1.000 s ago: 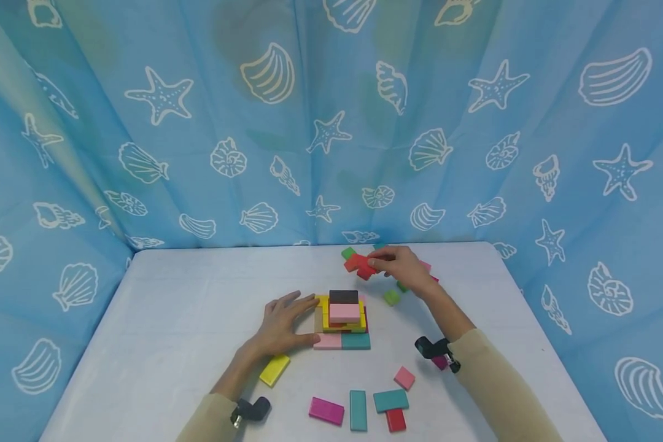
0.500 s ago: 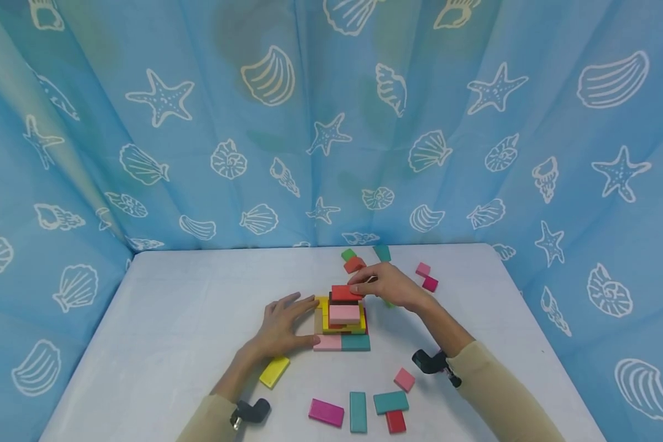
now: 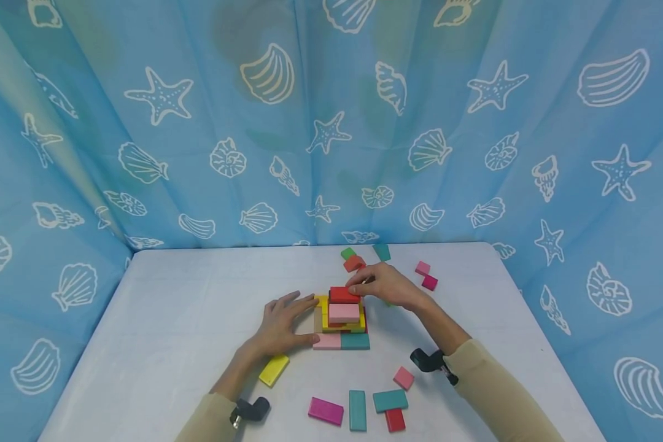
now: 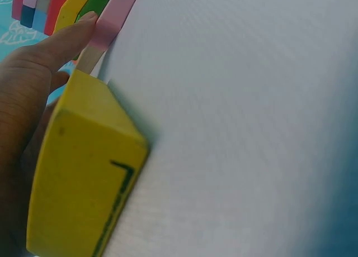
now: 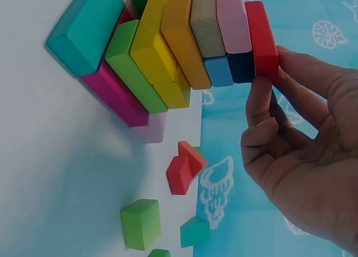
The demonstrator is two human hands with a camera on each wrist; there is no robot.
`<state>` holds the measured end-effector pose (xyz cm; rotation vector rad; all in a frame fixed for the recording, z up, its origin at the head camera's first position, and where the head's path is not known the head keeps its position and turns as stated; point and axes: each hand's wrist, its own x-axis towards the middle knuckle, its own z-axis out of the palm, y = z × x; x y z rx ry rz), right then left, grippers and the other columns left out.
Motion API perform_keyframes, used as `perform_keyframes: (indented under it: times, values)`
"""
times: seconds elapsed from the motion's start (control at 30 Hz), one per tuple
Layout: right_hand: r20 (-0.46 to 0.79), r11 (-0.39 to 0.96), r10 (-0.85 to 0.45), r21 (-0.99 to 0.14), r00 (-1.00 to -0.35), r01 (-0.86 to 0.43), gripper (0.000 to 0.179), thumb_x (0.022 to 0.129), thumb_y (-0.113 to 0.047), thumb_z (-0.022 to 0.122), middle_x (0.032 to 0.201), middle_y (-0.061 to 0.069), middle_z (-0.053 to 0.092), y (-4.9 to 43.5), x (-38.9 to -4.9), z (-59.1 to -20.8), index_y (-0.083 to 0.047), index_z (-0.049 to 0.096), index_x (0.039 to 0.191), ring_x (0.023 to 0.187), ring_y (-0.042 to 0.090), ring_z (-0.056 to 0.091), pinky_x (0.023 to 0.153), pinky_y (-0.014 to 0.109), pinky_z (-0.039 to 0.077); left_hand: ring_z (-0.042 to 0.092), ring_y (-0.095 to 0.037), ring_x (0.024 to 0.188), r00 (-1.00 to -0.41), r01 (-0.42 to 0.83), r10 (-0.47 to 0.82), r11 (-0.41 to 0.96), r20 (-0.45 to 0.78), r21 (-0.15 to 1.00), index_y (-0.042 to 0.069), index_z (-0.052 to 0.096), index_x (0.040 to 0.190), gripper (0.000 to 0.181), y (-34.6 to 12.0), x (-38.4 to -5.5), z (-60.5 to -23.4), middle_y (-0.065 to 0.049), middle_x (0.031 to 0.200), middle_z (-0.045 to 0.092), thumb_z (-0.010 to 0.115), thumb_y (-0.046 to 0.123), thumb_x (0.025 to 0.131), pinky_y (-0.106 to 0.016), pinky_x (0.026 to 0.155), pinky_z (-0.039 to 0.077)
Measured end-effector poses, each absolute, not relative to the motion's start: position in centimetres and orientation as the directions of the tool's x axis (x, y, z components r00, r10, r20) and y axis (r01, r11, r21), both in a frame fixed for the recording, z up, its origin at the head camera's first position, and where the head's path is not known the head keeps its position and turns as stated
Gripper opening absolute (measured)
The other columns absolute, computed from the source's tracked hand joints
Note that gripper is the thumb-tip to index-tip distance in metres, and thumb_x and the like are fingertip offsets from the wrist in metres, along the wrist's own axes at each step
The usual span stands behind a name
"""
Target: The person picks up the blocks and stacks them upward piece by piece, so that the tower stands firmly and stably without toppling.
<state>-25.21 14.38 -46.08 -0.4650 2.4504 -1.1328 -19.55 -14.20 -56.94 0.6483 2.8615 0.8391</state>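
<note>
Grip: my right hand [image 3: 388,285] pinches red wooden cuboid [image 5: 261,39] atop multicoloured block stack [image 3: 344,314]; left hand [image 3: 279,325] spread; level release advised.

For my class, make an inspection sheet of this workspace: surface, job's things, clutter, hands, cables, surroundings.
Surface: white table, blocks scattered on it.
Job's things: multicoloured block tower; red rectangular block at its top.
Clutter: yellow rectangular block and magenta rectangular block lie loose, among others.
Hands: right hand pinches the red rectangular block; left hand, fingers extended, at the tower's left side.
Cables: nothing seen.
Surroundings: blue fabric curtain, white shell and starfish prints.
</note>
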Motion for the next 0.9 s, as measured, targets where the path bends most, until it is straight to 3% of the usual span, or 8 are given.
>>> perform_keyframes:
  times: [0.6, 0.9]
  values:
    - [-0.214, 0.613, -0.467, -0.778, -0.858, -0.139, 0.024, 0.090, -0.032, 0.076, 0.107, -0.005, 0.068, 14.3, -25.1, -46.2, -0.025, 0.076, 0.113, 0.106, 0.021, 0.057, 0.089, 0.049, 0.055, 0.018, -0.024, 0.153, -0.909, 0.367, 0.415, 0.766, 0.029, 0.527, 0.040, 0.036, 0.155, 0.090, -14.2, -19.6, -57.1, 0.015, 0.161, 0.036, 0.069, 0.070, 0.077, -0.058, 0.118, 0.017]
    - [-0.126, 0.574, -0.471, -0.796, -0.873, -0.194, 0.025, 0.092, -0.037, 0.074, 0.109, -0.004, 0.067, 15.1, -25.5, -44.9, -0.025, 0.073, 0.114, 0.107, 0.021, 0.059, 0.086, 0.037, 0.056, 0.017, -0.023, 0.153, -0.908, 0.369, 0.417, 0.765, 0.031, 0.528, 0.039, 0.036, 0.155, 0.089, -14.2, -19.5, -57.2, 0.015, 0.161, 0.035, 0.069, 0.070, 0.078, -0.058, 0.118, 0.017]
